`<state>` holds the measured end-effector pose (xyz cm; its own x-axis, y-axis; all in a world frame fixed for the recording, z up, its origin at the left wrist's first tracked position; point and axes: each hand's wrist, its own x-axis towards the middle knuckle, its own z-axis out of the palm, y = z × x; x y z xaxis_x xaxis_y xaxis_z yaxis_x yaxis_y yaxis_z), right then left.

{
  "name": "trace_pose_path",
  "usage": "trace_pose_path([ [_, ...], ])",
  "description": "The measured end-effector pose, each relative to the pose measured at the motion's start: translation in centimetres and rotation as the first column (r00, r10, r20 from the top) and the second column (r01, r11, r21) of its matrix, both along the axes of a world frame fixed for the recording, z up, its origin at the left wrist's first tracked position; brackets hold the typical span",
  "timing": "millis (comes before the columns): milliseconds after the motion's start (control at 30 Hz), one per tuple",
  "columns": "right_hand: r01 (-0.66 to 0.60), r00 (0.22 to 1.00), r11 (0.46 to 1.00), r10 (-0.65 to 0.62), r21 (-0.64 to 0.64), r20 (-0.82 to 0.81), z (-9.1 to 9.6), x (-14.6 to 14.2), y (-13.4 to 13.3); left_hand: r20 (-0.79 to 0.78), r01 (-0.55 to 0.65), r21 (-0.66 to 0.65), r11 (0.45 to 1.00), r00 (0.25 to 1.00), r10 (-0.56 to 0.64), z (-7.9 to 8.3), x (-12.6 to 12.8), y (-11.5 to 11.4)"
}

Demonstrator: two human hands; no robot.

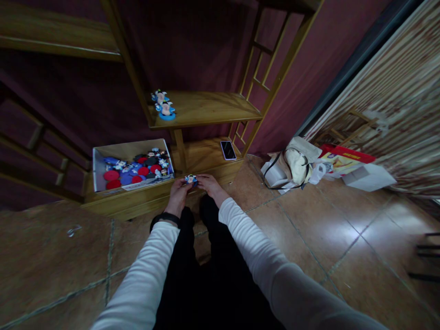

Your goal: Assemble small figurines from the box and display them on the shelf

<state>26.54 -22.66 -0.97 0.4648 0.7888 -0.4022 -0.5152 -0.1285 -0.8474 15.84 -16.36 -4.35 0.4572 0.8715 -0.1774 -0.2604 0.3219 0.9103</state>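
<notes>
Between my two hands is a small blue and white figurine [190, 179], held in front of the low shelf. My left hand [178, 195] grips it from the left side, and my right hand [208, 183] has its fingers closed on it from the right. Two similar figurines [166, 110] stand one behind the other at the left end of the middle shelf [209, 107]; the front one has a round blue base. Left of my hands, a white cardboard box [99, 170] holds many jumbled figurines with red, blue and black bases.
A phone [228, 150] lies on the lower shelf [197, 156]. On the tiled floor to the right are a cream bag [298, 165] with a dark strap, a red and yellow package [343, 161] and a white box [369, 176]. A small scrap [73, 230] lies on the floor at left.
</notes>
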Motion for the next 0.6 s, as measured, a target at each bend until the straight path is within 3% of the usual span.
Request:
trace_pose_path([
  [600,0.066,0.997,0.998,-0.066,0.011,0.031,-1.1,0.2,0.4,0.049,0.022,-0.081,0.996,0.999,-0.018,0.7,-0.4,-0.4],
])
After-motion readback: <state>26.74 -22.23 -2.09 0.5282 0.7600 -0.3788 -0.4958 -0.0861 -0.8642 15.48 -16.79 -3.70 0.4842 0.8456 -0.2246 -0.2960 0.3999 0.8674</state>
